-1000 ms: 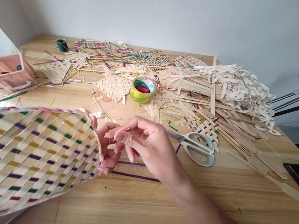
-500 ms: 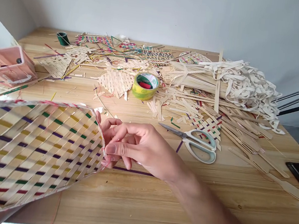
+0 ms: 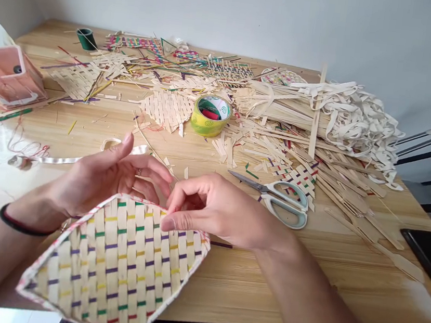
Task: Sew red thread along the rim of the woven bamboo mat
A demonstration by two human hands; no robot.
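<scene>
A woven bamboo mat (image 3: 120,265) with purple, green, yellow and red strips and a red-stitched rim is tilted over the table's near edge. My left hand (image 3: 107,179) holds its far edge from behind, fingers spread along the rim; a black band is on that wrist. My right hand (image 3: 213,208) pinches the rim at the mat's far right corner between thumb and forefinger. What the fingertips pinch there is too small to make out.
Scissors (image 3: 281,203) lie right of my right hand. A yellow tape roll (image 3: 210,115) sits mid-table among piles of bamboo strips (image 3: 281,138) and woven pieces. A pink box (image 3: 3,78) stands far left, a green spool (image 3: 85,38) at the back, a phone (image 3: 430,253) at right.
The mat has swung from the left side down to the front centre, and my left hand has come into view behind it. My right hand stays pinched at the rim. The camera tilted down.
</scene>
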